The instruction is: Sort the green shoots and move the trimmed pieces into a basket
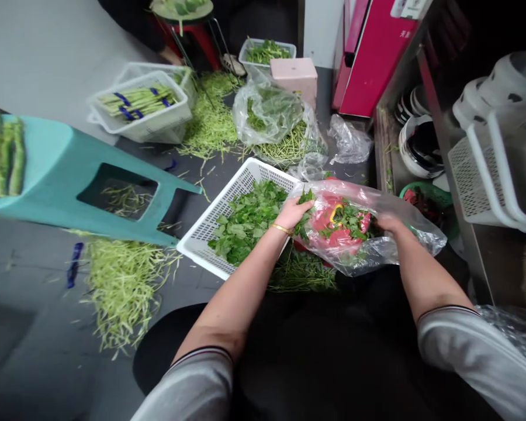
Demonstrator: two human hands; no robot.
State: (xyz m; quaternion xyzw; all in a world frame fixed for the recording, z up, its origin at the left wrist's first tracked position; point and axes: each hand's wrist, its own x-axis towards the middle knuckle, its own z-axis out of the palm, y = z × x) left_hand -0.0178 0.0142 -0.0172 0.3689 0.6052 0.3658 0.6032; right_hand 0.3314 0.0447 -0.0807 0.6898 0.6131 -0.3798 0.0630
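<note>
My left hand (294, 213), with a gold bracelet at the wrist, is closed on some green leaves (305, 199) at the left edge of a clear plastic bag (377, 199). The fingers of my right hand (389, 223) are partly hidden at the right side of the bag. Inside or beneath the clear plastic lie a red bag (338, 234) and loose leaves (357, 223). A white perforated basket (214, 211) holding leafy greens (245, 219) stands just left of my left hand. Stems (304, 272) lie below the bag.
A turquoise stool (70, 169) with thick green stalks stands left. Peelings (123, 286) litter the floor. White baskets (179, 117) and a pink stool (294, 73) are ahead. A metal shelf (473, 245) with white baskets is at right. A person's shoe (233, 64) shows at the top.
</note>
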